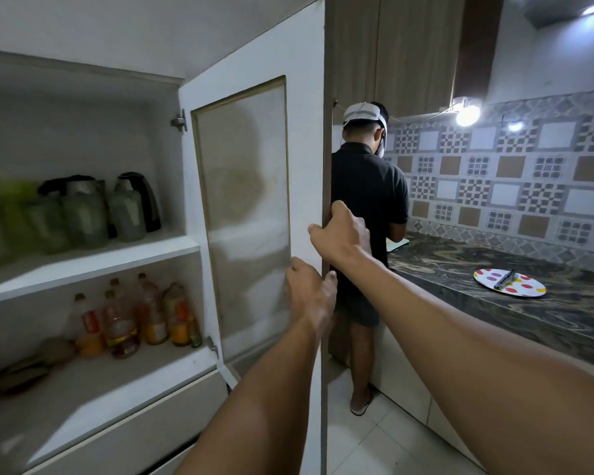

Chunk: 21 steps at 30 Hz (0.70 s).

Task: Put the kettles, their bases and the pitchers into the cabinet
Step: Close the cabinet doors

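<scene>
The free edge of the white cabinet door with a frosted panel point(254, 207) is being gripped by both bare hands. The right hand point(343, 234) is being wrapped around that edge from the far side, fingers closed over it, while the left hand point(311, 296) is being pressed against the same edge just below, its thumb lying on the outer side and its fingers curled onto the inner face, so it too is clamped on the door. The door is being held open, standing roughly end-on to the camera. Inside the white cabinet point(83, 269), the upper shelf is being occupied by two steel kettles with black handles point(131, 207), set side by side near the right wall, and further left by blurred green translucent pitchers point(18, 221); whether the bases are among them cannot be told from the blur. On the lower shelf a cluster of plastic bottles with orange and brown contents point(141, 320) is being stored. Beyond the door, a person in a black shirt point(367, 207) is standing with back turned at the dark marbled countertop point(494, 313), on which a round white plate with coloured dots point(510, 282) is lying with a dark utensil across it.
</scene>
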### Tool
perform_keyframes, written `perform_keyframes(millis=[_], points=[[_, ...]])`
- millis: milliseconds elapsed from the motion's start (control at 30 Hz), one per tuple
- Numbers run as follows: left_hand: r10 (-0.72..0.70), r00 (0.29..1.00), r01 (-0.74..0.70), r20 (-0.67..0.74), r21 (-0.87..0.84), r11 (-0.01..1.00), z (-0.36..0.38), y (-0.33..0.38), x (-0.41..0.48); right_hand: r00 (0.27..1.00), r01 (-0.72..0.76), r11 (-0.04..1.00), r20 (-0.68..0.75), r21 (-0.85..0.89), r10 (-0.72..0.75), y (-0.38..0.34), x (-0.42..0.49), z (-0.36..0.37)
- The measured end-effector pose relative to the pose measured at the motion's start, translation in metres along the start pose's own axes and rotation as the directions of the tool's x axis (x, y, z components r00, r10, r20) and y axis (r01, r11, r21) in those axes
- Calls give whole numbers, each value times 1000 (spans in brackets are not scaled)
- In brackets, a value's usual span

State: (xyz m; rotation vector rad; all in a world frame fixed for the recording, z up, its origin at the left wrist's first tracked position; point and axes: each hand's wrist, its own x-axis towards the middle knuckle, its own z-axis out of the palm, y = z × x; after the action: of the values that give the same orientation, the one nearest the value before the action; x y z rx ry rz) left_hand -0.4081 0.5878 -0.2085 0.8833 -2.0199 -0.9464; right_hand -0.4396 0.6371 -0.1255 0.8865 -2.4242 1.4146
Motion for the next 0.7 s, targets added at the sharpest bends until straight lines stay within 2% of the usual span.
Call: perform_keyframes(millis=[167, 333, 500, 700], points=[[-28, 1000, 29, -12, 32, 999, -81, -32, -23, 991, 109, 994, 76, -11, -108, -60, -57, 27], [-121, 985, 136, -127, 120, 983, -184, -71, -40, 936, 297, 955, 197, 6, -293, -137, -115, 77], [-229, 940, 267, -255, 129, 955, -287, -124, -30, 826, 498, 867, 287, 30, -485, -215, -149, 138], [-269, 903, 316, -336, 94, 944, -355, -188, 10, 677, 690, 711, 225, 136, -700, -275, -151, 224]])
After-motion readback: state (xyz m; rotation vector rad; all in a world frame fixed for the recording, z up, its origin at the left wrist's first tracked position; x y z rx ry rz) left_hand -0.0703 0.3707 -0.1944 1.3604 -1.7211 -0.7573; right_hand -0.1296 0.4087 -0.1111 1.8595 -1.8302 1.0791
